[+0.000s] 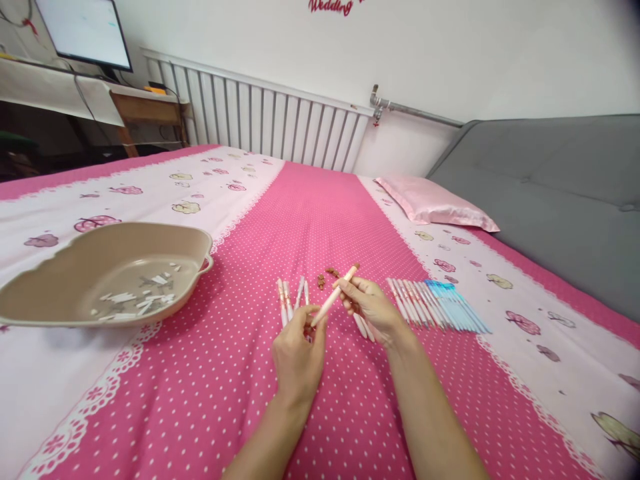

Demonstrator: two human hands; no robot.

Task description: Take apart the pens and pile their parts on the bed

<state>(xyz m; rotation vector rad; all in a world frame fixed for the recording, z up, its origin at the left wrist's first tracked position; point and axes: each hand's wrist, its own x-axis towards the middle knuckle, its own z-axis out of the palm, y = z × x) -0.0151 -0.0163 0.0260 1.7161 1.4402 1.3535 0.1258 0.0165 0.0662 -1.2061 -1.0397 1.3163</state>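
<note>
The pen (334,297) is held in the air just above the bed (310,213), between both hands, near the middle of the view. It is slim, with a pale pink-white barrel and a darker brownish end, and it tilts, that end up and to the right.

The left hand (297,357) pinches the lower end, thumb and fingertips closed on it, back of the hand toward the camera. The right hand (370,307) grips the upper part, fingers curled round the barrel, wrist bent inward. Both forearms come in from the bottom edge.

More pens (363,327) stick out under the right hand; whether it holds them or they lie on the sheet cannot be told. A few loose pens (293,297) lie just beyond the left hand, and small brown bits (327,275) lie near the raised end.

To the right, a row (435,305) of pens lies side by side, pink-white ones then blue ones.

Well to the left sits a shallow beige basin (60,267) with a scalloped rim. It holds a thin scatter of small white pieces (140,297) across its bottom.

A pink pillow (435,203) lies at the far right of the bed.
</note>
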